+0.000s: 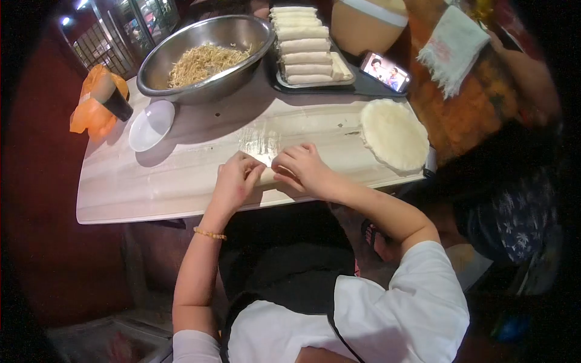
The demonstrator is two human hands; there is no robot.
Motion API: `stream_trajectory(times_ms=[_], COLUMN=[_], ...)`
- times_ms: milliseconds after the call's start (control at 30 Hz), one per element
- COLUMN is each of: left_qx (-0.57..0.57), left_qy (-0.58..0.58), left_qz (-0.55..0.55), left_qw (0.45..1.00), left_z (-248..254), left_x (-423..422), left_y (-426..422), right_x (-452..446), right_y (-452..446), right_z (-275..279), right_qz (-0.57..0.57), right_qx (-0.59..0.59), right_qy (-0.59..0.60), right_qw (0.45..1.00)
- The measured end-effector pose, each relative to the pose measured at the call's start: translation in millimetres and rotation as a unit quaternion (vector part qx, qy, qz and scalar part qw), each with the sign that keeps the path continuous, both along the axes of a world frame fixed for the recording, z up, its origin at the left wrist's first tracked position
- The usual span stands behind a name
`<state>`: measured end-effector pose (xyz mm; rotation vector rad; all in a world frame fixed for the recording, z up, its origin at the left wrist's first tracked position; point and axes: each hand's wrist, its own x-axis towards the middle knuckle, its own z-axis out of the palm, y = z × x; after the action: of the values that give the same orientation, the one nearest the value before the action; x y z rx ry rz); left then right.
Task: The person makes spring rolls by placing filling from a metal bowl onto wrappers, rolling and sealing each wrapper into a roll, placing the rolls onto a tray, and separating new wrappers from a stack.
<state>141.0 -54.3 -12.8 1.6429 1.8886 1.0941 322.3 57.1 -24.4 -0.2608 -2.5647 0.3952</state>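
Near the front edge of the pale table [181,190], my left hand [235,176] and my right hand [304,169] are side by side with fingers bent around a small pale wrapper roll [267,175], mostly hidden under them. Just beyond the fingertips is a wet, shiny patch [259,142] on the tabletop. A stack of round, thin wrappers [394,134] lies to the right. Finished pale rolls [304,45] are lined up on a tray at the back. The large metal bowl [251,57] at the back left contains a shredded filling [203,63].
A white dish [151,126] and a dark drink in an orange bag [97,115] stand at the left. Behind the wrappers, a lit phone [385,72] leans by a beige container [369,27]. A white cloth [454,48] and another person's arm [526,78] are at the back right.
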Motion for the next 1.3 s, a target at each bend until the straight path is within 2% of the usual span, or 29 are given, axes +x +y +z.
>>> stream_trajectory(times_ms=[67,133,167,200,267,333,400,433,533,567,600,667,733,833,900,933,1000,1067,1133,1200,1300], left_qx=[-0.018,0.081,0.08,0.078,0.145,0.149,0.08,0.081,0.043,0.038,0.032,0.04,0.009,0.051,0.075,0.096,0.076,0.103,0.094,0.125,0.113], left_qy=[0.01,0.118,0.073,0.077,0.059,0.08,0.014,0.016,0.044,0.018,-0.007,-0.067,-0.103,0.024,0.04,0.048,0.031,-0.022,-0.023,-0.061,-0.108], left_qz=[0.003,-0.037,-0.062,-0.062,-0.05,-0.081,-0.096,-0.097,-0.102,-0.09,-0.082,-0.066,-0.006,0.033,0.031,0.047,0.058,0.071,0.075,0.082,0.075], left_qw=[1.0,0.989,0.992,0.992,0.986,0.982,0.992,0.992,0.993,0.995,0.996,0.995,0.995,0.998,0.996,0.993,0.995,0.992,0.993,0.987,0.985], left_z=[1,-7,-8,-4,3,5,3,4,7,5,5,-2,0,9,9,12,13,7,7,-4,-19], left_x=[-2,-15,-23,-24,-25,-30,-31,-32,-36,-38,-39,-43,-45,-51,-55,-56,-59,-65,-64,-69,-83], left_y=[-7,-5,-3,-5,-7,-7,-8,-8,-5,-3,1,8,13,24,34,38,51,66,78,89,103], right_x=[3,-3,-8,-14,-23,-30,-37,-38,-35,-30,-21,-24,-27,-34,-40,-41,-39,-36,-31,-4,28], right_y=[-5,5,11,17,30,42,51,52,41,25,3,-7,-5,5,16,22,34,47,59,67,107], right_z=[4,5,5,6,10,16,21,21,24,23,35,16,12,20,28,34,43,46,44,67,93], right_qz=[-0.004,-0.029,-0.041,-0.041,-0.091,-0.099,-0.107,-0.108,-0.073,-0.048,-0.039,-0.029,-0.045,-0.073,0.017,0.005,0.066,0.053,0.046,0.018,-0.086], right_qx=[-0.01,-0.025,-0.035,-0.036,-0.075,-0.099,-0.157,-0.156,0.045,0.11,0.144,0.242,0.285,0.266,0.105,0.105,0.026,0.022,0.06,0.086,-0.021], right_qy=[-0.012,-0.027,-0.038,-0.034,-0.045,-0.062,-0.09,-0.088,0.028,0.077,0.013,0.013,0.043,0.03,-0.043,-0.037,-0.058,-0.079,-0.13,-0.1,0.012], right_qw=[1.0,0.999,0.998,0.998,0.992,0.988,0.978,0.978,0.996,0.99,0.989,0.97,0.957,0.961,0.993,0.994,0.996,0.995,0.989,0.991,0.996])
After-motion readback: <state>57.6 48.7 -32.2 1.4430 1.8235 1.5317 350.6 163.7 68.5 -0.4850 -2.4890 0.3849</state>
